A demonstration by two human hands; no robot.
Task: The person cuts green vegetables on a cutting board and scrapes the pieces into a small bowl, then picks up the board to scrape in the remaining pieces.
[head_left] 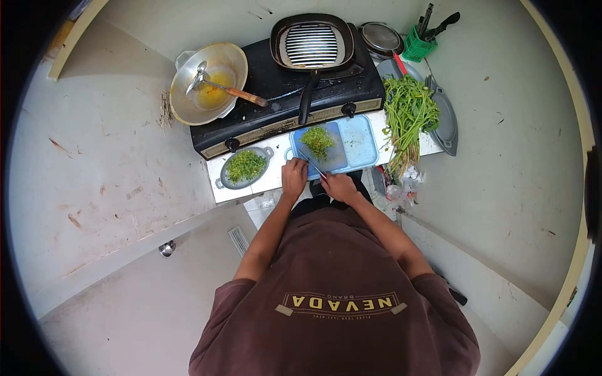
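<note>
My right hand (340, 189) is closed around the handle of a knife (311, 161), whose blade slants up to the left across a blue cutting board (339, 164). My left hand (294, 178) rests at the board's near left corner, close to the blade, with its fingers curled together. Whatever those fingers may hold is hidden. A heap of chopped greens (317, 141) lies on the board just beyond the blade. More chopped greens (246, 166) fill a grey oval dish (229, 183) to the left.
Behind the board stands a black gas stove (263, 78), bearing a wok (177, 94) with a ladle (241, 94) and a grill pan (305, 100). Long-stemmed greens (411, 113) lie at right, near a green basket (419, 47) of utensils. Plastic bags (407, 186) sit below them.
</note>
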